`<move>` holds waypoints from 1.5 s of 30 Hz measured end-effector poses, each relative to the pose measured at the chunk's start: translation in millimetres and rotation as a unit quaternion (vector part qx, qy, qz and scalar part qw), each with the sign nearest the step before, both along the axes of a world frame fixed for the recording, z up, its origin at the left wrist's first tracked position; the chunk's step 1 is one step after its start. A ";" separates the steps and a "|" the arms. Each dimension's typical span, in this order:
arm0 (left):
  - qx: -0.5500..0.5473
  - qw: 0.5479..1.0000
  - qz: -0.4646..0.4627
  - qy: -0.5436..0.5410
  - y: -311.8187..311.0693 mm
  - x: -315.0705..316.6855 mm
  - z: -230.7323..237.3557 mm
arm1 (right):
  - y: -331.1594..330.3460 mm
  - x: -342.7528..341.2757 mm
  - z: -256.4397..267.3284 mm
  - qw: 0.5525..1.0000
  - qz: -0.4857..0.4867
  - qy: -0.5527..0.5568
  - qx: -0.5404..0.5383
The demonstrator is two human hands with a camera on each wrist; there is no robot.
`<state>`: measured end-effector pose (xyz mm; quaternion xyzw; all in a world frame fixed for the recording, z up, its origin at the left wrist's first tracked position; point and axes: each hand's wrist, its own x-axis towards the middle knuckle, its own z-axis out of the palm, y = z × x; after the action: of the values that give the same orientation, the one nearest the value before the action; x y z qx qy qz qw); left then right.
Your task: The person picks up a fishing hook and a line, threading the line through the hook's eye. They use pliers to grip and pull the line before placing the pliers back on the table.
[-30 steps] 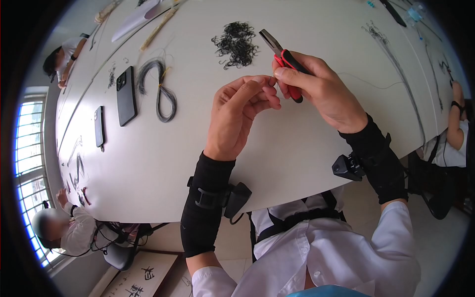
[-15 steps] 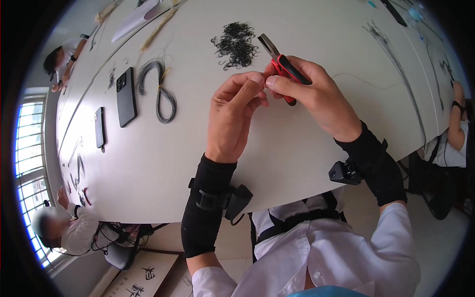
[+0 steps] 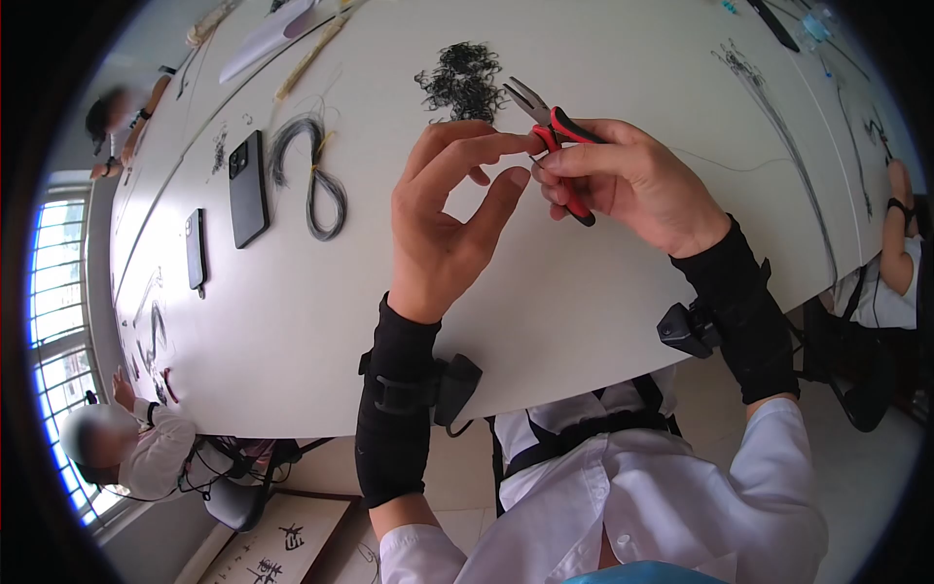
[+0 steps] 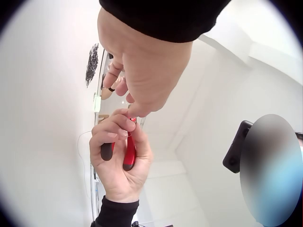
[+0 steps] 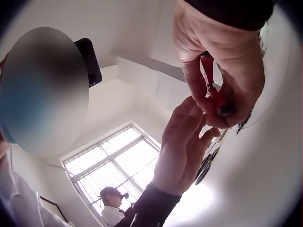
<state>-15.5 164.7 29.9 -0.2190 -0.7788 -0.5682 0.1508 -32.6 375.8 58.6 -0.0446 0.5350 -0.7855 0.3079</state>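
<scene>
Red-and-black pliers [image 3: 564, 146] are held in my right hand [image 3: 647, 185], their jaws parted and tilted to the upper left. My left hand [image 3: 438, 219] has its index finger stretched to the pliers near the pivot, thumb apart from it. In the left wrist view the right hand [image 4: 120, 151] curls round the red handles [image 4: 130, 151]. A thin wire [image 3: 720, 167] trails right from the right hand. Behind the hands lies a pile of small dark hooked wire pieces [image 3: 462, 83]. Whether a small piece sits at my fingertips, I cannot tell.
On the left of the table [image 3: 292, 341] lie a bundle of grey wire [image 3: 313, 180], a large phone [image 3: 248, 190] and a smaller phone [image 3: 197, 248]. Long wires [image 3: 778, 127] lie at the right. Other people sit at the left and right edges.
The left thumb and index finger have parted, and that hand has shifted slightly left. The pliers' jaws have opened. The right hand has moved slightly right since half a second ago.
</scene>
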 end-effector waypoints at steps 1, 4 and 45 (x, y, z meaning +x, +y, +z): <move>-0.022 1.000 -0.001 0.016 -0.1 0.9 1.2 | 1.3 -0.3 -0.2 1.000 0.010 -0.006 -0.005; -0.066 0.996 -0.005 0.052 -0.3 1.3 2.6 | 2.1 -1.4 -0.9 0.999 0.029 -0.017 0.009; -0.040 0.967 0.239 0.078 0.9 -1.8 -5.5 | -30.4 20.5 -8.3 0.878 -0.079 0.355 0.312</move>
<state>-17.3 165.6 24.4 -0.0756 -0.8163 -0.4653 0.3337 -12.1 345.4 50.4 -0.1794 0.8276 -0.5309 0.0319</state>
